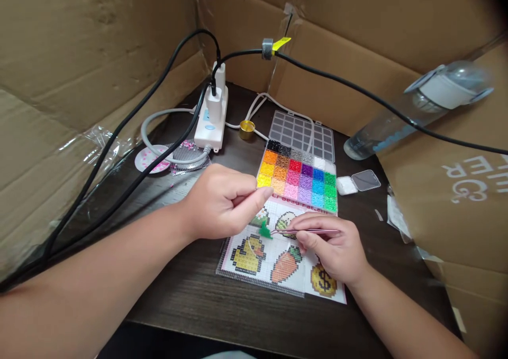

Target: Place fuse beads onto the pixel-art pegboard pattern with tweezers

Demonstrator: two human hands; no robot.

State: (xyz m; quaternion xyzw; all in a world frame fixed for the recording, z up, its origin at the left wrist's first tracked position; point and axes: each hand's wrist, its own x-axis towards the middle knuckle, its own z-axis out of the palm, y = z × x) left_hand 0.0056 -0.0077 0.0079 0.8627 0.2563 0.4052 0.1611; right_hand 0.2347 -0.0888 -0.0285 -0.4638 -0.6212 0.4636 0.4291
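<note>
My right hand (331,242) grips a pair of pinkish tweezers (305,231) that point left over the pattern sheet. At their tips is a small jagged green piece (265,230); whether the tips pinch it or only touch it, I cannot tell. Just above it, my left hand (226,200) is closed, thumb pressed against the curled forefinger; what lies between them is too small to make out. Under both hands is the pattern sheet (313,266) with pixel pictures of a duck, a carrot and a coin, partly covered by a clear pegboard (262,286).
Behind the sheet stands an open bead box (304,176) sorted by colour. A small gold cup (246,130), a white power strip (211,121) and a round dish with pink beads (152,159) lie left. A water bottle (413,113) leans right; a black cable (337,79) crosses above.
</note>
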